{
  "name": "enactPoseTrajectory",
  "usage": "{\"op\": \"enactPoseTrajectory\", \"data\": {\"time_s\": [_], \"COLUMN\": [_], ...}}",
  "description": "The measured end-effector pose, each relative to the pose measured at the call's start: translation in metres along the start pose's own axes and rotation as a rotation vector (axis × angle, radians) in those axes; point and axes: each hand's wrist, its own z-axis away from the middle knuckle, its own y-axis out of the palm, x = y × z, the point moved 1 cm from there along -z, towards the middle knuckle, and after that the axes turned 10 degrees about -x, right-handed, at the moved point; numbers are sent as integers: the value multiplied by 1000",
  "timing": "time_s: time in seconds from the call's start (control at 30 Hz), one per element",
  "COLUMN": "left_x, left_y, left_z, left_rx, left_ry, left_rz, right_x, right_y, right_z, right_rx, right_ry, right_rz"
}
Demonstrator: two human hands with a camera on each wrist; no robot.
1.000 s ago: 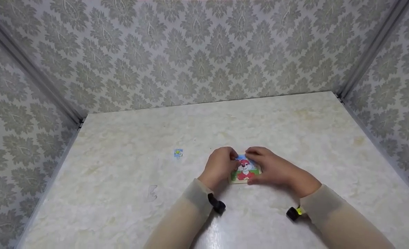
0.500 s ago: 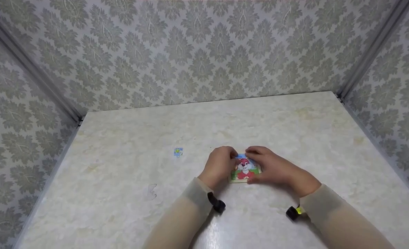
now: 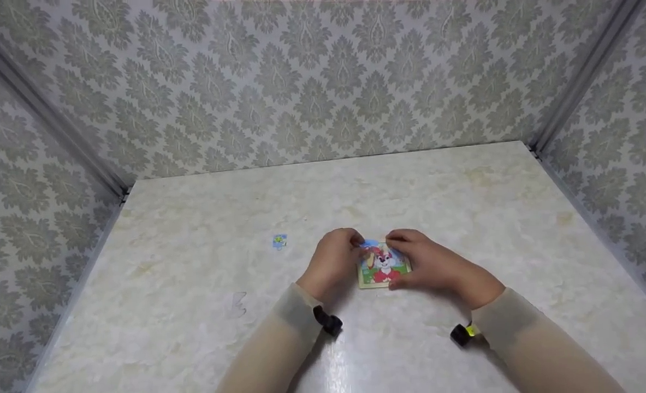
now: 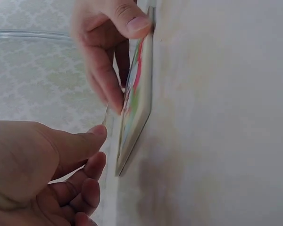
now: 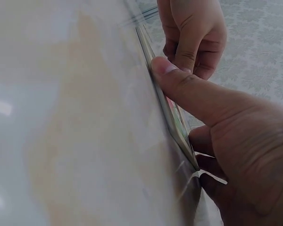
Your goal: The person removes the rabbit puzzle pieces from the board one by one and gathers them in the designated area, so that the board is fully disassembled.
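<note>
A small square puzzle (image 3: 385,273) with a red-and-white cartoon animal on a blue and green ground lies in a pale wooden frame on the table. My right hand (image 3: 437,265) grips its right side, thumb at the near edge and fingers at the far edge. At the upper left corner is my left hand (image 3: 333,262). Its thumb and forefinger pinch a thin puzzle piece, seen edge-on as a sliver (image 4: 106,114) in the left wrist view; its picture is mostly hidden. A loose blue puzzle piece (image 3: 279,241) with a yellow-green print lies further left.
A clear, notched scrap (image 3: 239,304) lies on the marbled tabletop (image 3: 191,245), left of the left forearm. Patterned wall panels (image 3: 312,82) enclose the table at the back and both sides.
My left hand has shifted a little left, with the piece between its fingertips, and more of the puzzle's left side shows. My right hand keeps its grip in nearly the same place.
</note>
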Motion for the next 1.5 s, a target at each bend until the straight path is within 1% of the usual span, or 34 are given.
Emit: {"op": "enactPoseTrajectory", "data": {"time_s": [0.13,0.2,0.33,0.43,0.5,0.6,0.7,0.87,0.93,1.07,1.17,1.3,1.5], "left_x": [10,18,37,49,57,66,74,81,83,84,84,85,84], "left_y": [-17,-27,-45,-54,-58,-59,-60,-62,-62,-62,-61,-60,-59], "left_z": [0,0,-1,-1,-2,-3,-4,-8,-9,-10,-10,-10,-12], "left_rx": [-34,-61,-109,-139,-155,-175,-192,-223,-232,-249,-262,-276,-275], "left_ry": [-30,-43,-92,-114,-119,-121,-131,-133,-129,-102,-93,-98,-69], "left_rz": [15,8,22,50,66,86,87,44,17,-45,-72,-82,-100], "right_x": [3,4,3,0,-1,-1,0,1,1,1,1,2,1], "right_y": [0,0,0,1,1,1,1,1,1,-1,-1,-1,0], "right_z": [0,-1,-3,-3,-2,-1,0,0,-1,0,0,-1,-1], "right_rx": [-15,-26,-44,-48,-52,-52,-47,-46,-47,-51,-52,-44,-43], "right_ry": [-7,-15,-39,-44,-44,-40,-28,-17,-16,-27,-37,-36,-20], "right_rz": [49,78,117,124,125,122,111,113,122,133,134,130,123]}}
